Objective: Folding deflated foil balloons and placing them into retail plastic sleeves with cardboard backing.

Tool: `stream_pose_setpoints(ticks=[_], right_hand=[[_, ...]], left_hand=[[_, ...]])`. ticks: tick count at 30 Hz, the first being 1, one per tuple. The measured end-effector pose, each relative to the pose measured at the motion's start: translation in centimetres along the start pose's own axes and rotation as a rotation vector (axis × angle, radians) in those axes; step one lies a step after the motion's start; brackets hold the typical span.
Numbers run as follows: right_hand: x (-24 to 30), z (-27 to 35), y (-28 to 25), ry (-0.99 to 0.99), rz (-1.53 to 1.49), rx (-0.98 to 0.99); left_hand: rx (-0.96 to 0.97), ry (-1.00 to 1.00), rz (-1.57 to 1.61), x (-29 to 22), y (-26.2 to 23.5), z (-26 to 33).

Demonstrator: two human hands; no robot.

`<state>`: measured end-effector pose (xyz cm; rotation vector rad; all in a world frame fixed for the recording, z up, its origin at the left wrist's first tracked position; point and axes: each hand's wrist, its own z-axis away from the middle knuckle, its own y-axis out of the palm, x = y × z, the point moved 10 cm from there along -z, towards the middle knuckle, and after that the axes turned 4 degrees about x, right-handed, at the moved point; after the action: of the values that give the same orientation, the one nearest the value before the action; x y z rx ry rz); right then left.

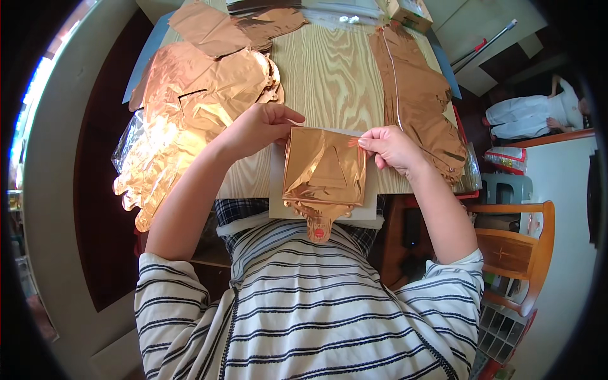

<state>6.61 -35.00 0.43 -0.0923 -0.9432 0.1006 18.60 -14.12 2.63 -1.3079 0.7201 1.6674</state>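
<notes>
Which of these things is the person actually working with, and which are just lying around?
In use:
- folded rose-gold foil balloon, pinched at its top corners by the left hand and the right hand
- white card under it

Lying about:
- heap of foil balloons on the left
- long foil piece on the right
- wooden chair
</notes>
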Motion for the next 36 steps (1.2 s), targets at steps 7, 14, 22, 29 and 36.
stream_pose_setpoints(ticks=[7, 14, 22, 29, 36], right_hand=[[-0.5, -0.5, 0.2, -0.01, 0.035, 0.019], [0.5, -0.3, 0.3, -0.032, 0.08, -0.005], [0.5, -0.5, 0.3, -0.024, 0.119, -0.002], [1.2, -0.7, 0.1, -0.006, 0.293, -0.059], [2.3, -0.7, -0.1, -0.001, 0.408, -0.123]], left_hand=[[-0.094, -0.124, 0.076, 0.8, 0.3, 0.5], [-0.177, -0.229, 0.287, 0.9, 0.7, 1.4], [-0.206, -0.134, -0.302, 0.0, 0.4, 0.7], [-0.287, -0.088, -0.503, -1.0, 0.2, 0.8], [-0.38, -0.032, -0.697, -2.8, 0.8, 1.4]])
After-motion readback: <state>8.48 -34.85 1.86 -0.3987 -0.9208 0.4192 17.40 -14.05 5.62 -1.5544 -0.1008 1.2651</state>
